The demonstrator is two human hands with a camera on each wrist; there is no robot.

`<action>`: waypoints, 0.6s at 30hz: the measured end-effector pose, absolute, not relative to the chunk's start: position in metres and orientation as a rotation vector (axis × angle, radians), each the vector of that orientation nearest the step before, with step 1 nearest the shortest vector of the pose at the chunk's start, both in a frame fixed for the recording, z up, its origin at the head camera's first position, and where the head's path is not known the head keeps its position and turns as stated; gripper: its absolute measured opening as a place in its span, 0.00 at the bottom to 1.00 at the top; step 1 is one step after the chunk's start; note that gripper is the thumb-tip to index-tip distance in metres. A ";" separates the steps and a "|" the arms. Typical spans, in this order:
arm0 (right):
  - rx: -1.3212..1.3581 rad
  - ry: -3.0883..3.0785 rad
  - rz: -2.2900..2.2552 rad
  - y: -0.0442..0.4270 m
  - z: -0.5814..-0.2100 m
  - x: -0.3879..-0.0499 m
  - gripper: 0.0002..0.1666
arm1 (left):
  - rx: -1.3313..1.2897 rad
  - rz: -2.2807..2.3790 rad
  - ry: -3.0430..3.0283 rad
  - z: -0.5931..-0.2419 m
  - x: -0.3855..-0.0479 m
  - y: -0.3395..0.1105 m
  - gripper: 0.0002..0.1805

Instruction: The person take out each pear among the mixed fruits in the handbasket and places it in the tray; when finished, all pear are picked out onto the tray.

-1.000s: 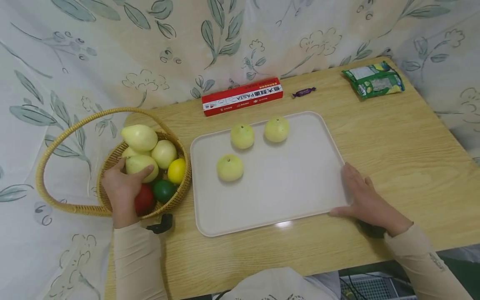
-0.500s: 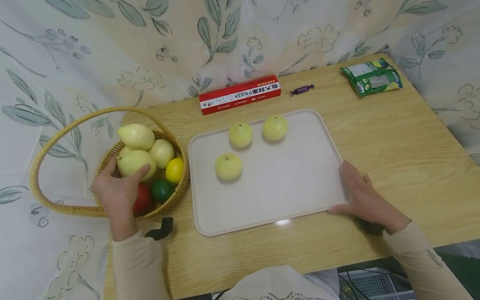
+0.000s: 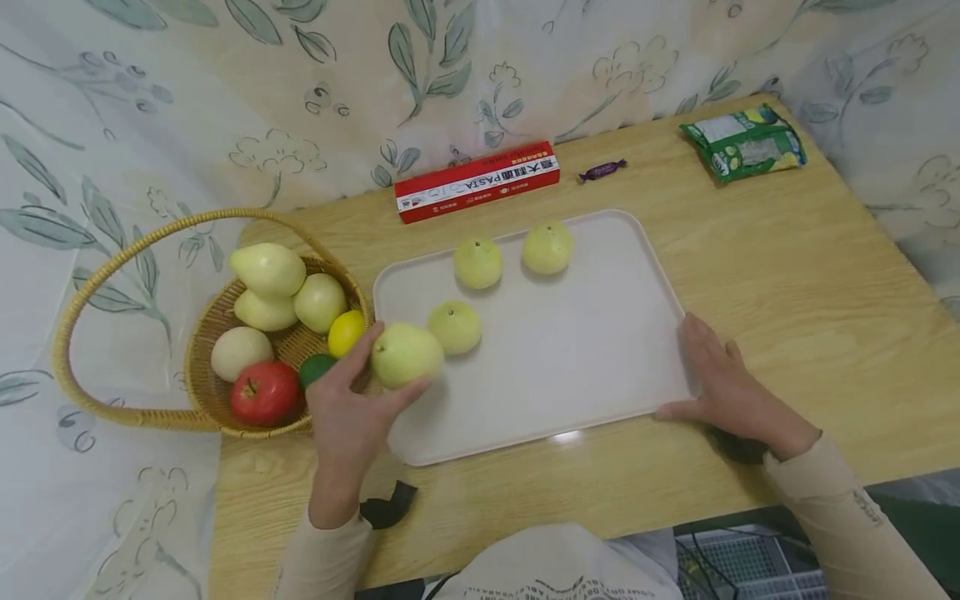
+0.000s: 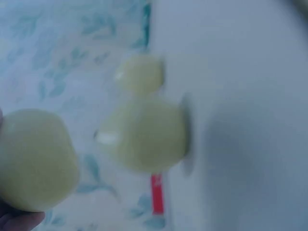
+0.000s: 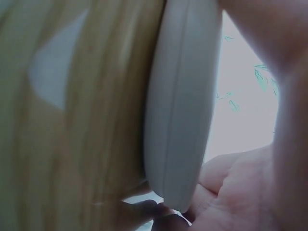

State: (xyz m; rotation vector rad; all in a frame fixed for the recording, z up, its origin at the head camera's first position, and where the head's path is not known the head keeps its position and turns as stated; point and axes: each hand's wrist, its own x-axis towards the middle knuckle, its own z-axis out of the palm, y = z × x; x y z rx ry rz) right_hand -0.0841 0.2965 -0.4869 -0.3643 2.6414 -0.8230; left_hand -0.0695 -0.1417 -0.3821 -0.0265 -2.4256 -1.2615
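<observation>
1. Patterned cloth (image 3: 525,92): behind the table, cut off at top and sides; blurred in the left wrist view.
2. Table (image 3: 600,492): pale wood grain, shiny. Near left corner hidden by the person's arm.
3. Tray (image 3: 570,333): off-white, flat on the table. Its lower left portion partly covered by the left hand.
4. Basket (image 3: 217,312): wicker, tall handle leaning left, just left of the tray. Inside: pale fruit piled at the back, a red fruit (image 3: 266,393) at the front. Yellow fruit (image 3: 347,333) partly hidden; green fruit (image 3: 317,367) mostly so, behind the left hand.
5. Right hand (image 3: 727,396): laid against the tray's near right corner, fingers along the side, thumb at the front edge; not clenched. Contact under the rim hard to make out.
6. Left hand (image 3: 352,421): grasping a pale green fruit (image 3: 407,356), raised over the tray's left edge. Left wrist view cuts off fruit and fingers.
7. Pasta box (image 3: 477,181): red and white, behind the tray.
8. Green packet (image 3: 744,143): far right corner, small print illegible.
9. Three more pale fruits (image 3: 477,263) on the tray; nearest overlapped by the held one.
10. Purple sweet (image 3: 602,171): beside the box, lettering unreadable.
</observation>
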 end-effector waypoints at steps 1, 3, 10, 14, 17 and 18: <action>-0.359 2.638 -0.822 0.297 -0.486 -0.085 0.81 | -0.073 -1.273 -2.427 -0.388 -0.067 -0.136 0.41; -0.354 2.634 -0.827 0.297 -0.485 -0.085 0.81 | -0.145 -1.282 -2.441 -0.398 -0.063 -0.124 0.42; -0.360 2.633 -0.840 0.296 -0.484 -0.085 0.81 | -0.306 -1.257 -2.558 -0.421 -0.054 -0.095 0.41; -0.359 2.637 -0.848 0.296 -0.484 -0.085 0.81 | -0.377 -1.249 -2.595 -0.430 -0.054 -0.086 0.41; -0.360 2.641 -0.856 0.295 -0.486 -0.084 0.81 | -0.392 -1.250 -2.617 -0.436 -0.056 -0.083 0.41; -0.361 2.641 -0.859 0.295 -0.486 -0.084 0.81 | -0.389 -1.261 -2.624 -0.438 -0.057 -0.082 0.40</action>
